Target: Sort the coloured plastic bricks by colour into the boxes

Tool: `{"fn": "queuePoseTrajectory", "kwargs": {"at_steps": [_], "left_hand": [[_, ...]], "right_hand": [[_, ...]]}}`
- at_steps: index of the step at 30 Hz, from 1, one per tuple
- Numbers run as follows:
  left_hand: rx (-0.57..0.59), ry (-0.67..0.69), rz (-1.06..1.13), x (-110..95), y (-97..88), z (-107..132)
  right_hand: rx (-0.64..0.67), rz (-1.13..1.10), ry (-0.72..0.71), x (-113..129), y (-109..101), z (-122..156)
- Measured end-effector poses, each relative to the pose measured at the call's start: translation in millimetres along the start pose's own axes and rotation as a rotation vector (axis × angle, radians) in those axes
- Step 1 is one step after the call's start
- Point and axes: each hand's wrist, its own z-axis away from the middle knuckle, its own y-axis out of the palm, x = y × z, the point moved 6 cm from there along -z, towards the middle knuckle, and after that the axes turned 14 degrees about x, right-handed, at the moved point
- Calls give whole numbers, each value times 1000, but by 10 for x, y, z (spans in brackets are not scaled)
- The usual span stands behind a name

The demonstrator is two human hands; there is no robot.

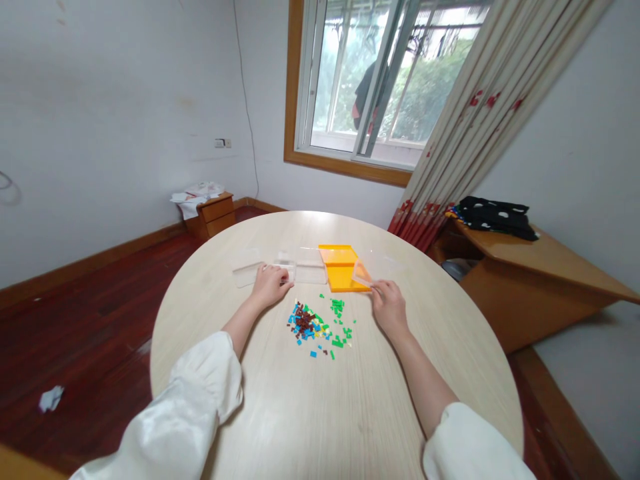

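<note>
A heap of small coloured bricks point(320, 327), brown, blue, green and yellow, lies in the middle of a round pale wooden table point(280, 407). Beyond it stand an orange tray point(341, 268) and several clear plastic trays point(310, 265). My left hand point(270, 285) rests curled on the near edge of a clear tray point(250, 273) at the left. My right hand point(388, 308) pinches the corner of another clear tray point(373, 270) to the right of the orange one. White sleeves cover both my upper arms.
A low wooden cabinet point(213, 213) with papers stands by the left wall. A wooden desk point(540, 267) with a black spotted cloth point(495, 215) is at the right, beside a curtain point(480, 120) and window. Crumpled paper point(51, 398) lies on the red floor.
</note>
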Motion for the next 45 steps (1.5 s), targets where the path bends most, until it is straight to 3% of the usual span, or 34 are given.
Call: {"fn": "queuePoseTrajectory", "kwargs": {"at_steps": [6, 10, 17, 25, 30, 34, 39, 42, 45], "left_hand": [[-19, 151, 79, -130, 98, -149], [-86, 199, 223, -98, 80, -157], [-173, 227, 371, -51, 63, -115], [-251, 265, 371, -74, 20, -23], [-354, 237, 307, -116, -90, 55], [-334, 172, 220, -115, -89, 64], [-249, 19, 122, 17, 17, 18], [-216, -3, 120, 52, 61, 5], [-205, 7, 116, 31, 70, 9]], "right_hand": [[17, -20, 37, -53, 23, -5], [-20, -19, 49, -43, -13, -3], [-146, 28, -57, 123, -115, 8], [-38, 76, -193, 467, 8, 13], [14, 96, -210, 523, 58, 4], [-17, 130, -114, 352, -2, -14], [-69, 116, 94, -50, -108, -15], [-108, 76, 195, -259, -130, -8], [-67, 26, 253, -394, -65, -21]]}}
